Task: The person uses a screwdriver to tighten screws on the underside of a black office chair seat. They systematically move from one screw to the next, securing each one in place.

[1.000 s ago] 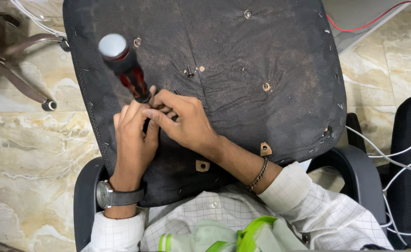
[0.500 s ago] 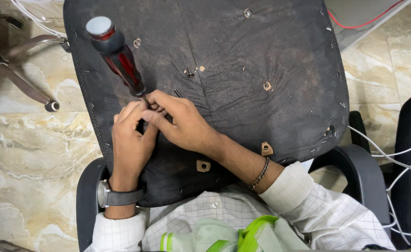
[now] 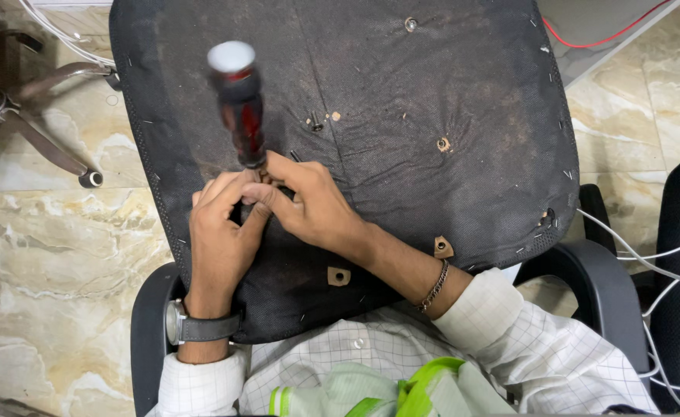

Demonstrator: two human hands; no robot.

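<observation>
A red-handled screwdriver [image 3: 238, 104] stands tilted on the upturned black seat pad [image 3: 402, 93], its tip hidden between both hands. The left hand [image 3: 220, 232] and right hand [image 3: 317, 208] close around its lower shaft, fingertips touching. A brass insert [image 3: 443, 144] lies well beyond the right hand.

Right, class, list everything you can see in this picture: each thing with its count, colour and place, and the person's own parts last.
Chair seat: one, black fabric underside, centre.
Screwdriver: one, dark red handle with a white cap, upright at the fingertips.
Armrests: two, black, low at both sides.
Chair base: one, dark, with wheels, top left.
Cables: several, white, right.
Floor: marble, beige.
Wristwatch: one, grey strap, left wrist.
Bracelet: one, right wrist.
Left hand: at the screwdriver's foot.
Right hand: beside it, fingertips meeting.
</observation>
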